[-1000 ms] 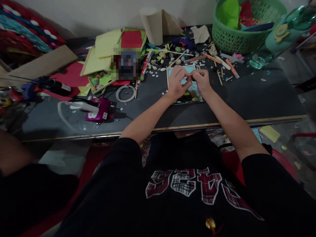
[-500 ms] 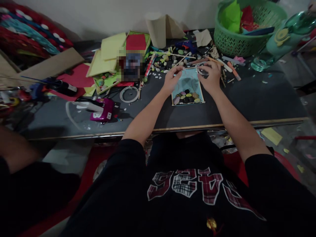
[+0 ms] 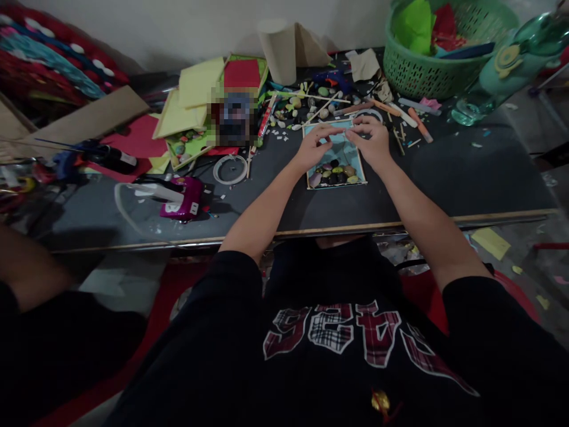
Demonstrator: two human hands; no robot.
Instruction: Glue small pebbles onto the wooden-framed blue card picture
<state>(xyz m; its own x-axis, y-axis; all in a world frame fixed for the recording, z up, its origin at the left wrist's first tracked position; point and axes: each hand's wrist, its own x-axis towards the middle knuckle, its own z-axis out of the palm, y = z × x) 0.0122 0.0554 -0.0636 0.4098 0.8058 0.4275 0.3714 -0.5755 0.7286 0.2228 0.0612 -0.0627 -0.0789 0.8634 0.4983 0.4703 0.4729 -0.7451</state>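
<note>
A small light-blue panel (image 3: 328, 142) with a pale stick frame lies flat on the dark table, painted stones (image 3: 338, 176) lined along its near side. Above its far half, my left hand (image 3: 316, 147) and my right hand (image 3: 372, 141) bring their fingertips together. Both sets of fingers look pinched; anything between them is too small to make out. Part of the panel is hidden behind the hands. A roll of clear tape (image 3: 368, 112) lies just beyond my right hand.
Loose pebbles (image 3: 293, 112), sticks and a glue gun (image 3: 331, 78) crowd the back. At the right stand a green basket (image 3: 409, 74) and a bottle (image 3: 493, 83). Left are a purple power adapter (image 3: 189, 198) with a cord and another tape roll (image 3: 230, 170). A person's arm (image 3: 33, 270) shows far left.
My hands have moved from the panel's far corners inward over its middle, their fingertips now meeting. The panel stays in about the same place.
</note>
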